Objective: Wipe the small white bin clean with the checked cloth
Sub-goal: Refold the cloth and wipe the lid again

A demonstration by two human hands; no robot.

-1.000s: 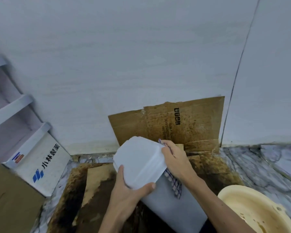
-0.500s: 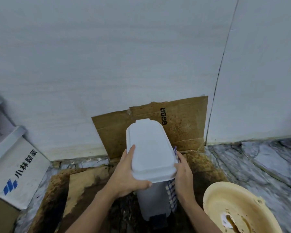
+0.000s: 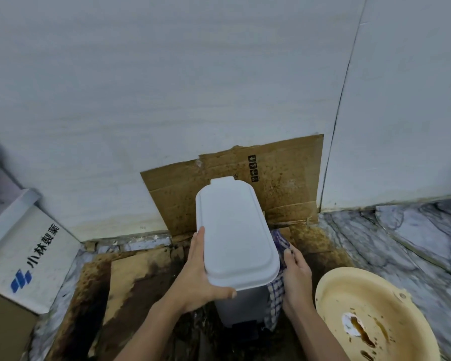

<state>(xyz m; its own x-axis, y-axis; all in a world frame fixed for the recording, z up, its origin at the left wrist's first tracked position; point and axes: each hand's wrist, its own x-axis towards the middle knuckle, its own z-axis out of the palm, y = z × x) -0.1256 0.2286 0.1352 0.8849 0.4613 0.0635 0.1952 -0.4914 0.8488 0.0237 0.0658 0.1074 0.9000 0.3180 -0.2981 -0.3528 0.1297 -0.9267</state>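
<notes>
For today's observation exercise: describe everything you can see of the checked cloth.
The checked cloth is blue-and-white woven fabric, hanging limp against the right side of the small white bin. The right hand presses it to the bin wall. Its top bunches by the lid's edge; its lower end dangles near the bin's base.

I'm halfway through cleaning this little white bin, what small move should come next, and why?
Probably slide the right hand down the bin's right side, pressing the checked cloth along it. The cloth already lies between that hand and the wall, and the left hand steadies the lid edge, so the bin should hold still.
</notes>
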